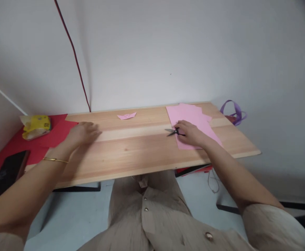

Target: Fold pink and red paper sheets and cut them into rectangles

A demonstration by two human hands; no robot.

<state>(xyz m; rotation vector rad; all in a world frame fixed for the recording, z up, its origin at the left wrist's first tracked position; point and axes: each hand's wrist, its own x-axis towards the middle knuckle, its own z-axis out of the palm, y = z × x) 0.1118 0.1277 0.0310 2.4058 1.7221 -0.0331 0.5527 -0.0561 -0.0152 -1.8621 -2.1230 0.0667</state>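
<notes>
Over the pink paper sheets (194,118) at the table's right, my right hand (189,131) is closed on a small pair of dark-handled scissors (171,132). The blades point left and stand apart, past the sheets' edge over bare wood. My left hand (83,134) is beside the red paper (60,130), its fingers stretched toward the right and slightly blurred. I see nothing in it, though its palm is hidden. Between my hands, toward the back, lies a small folded pink paper piece (127,116).
A yellow packet (37,127) sits on the red paper, with a dark flat box (9,170) nearer me. The wooden table (131,150) meets a white wall, down which a dark red cable (75,52) runs. Purple straps (235,111) show beyond the right edge.
</notes>
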